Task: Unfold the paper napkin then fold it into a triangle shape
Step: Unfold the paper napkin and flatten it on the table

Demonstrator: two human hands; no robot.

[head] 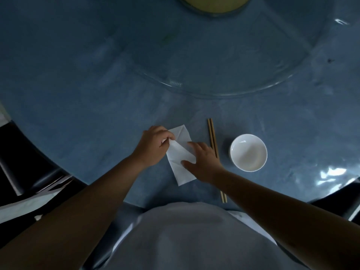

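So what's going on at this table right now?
A person is working a white paper napkin on the blue table. The left hand pinches a flap near its upper edge while the right hand presses it flat. It is not yet a triangle. Chopsticks and a white bowl lie to the right.

Two bare forearms reach into the picture from the bottom corners — no sleeves, watch, bracelet or rings can be made out on either. The left hand (153, 146) and the right hand (202, 162) are ungloved, with short nails as far as the dim light lets one tell. Between the arms, at the bottom centre, the person's torso shows in a plain pale grey-white top (187, 236) — smooth cloth, rounded outline, no print or buttons visible, its lower edges fading into shadow
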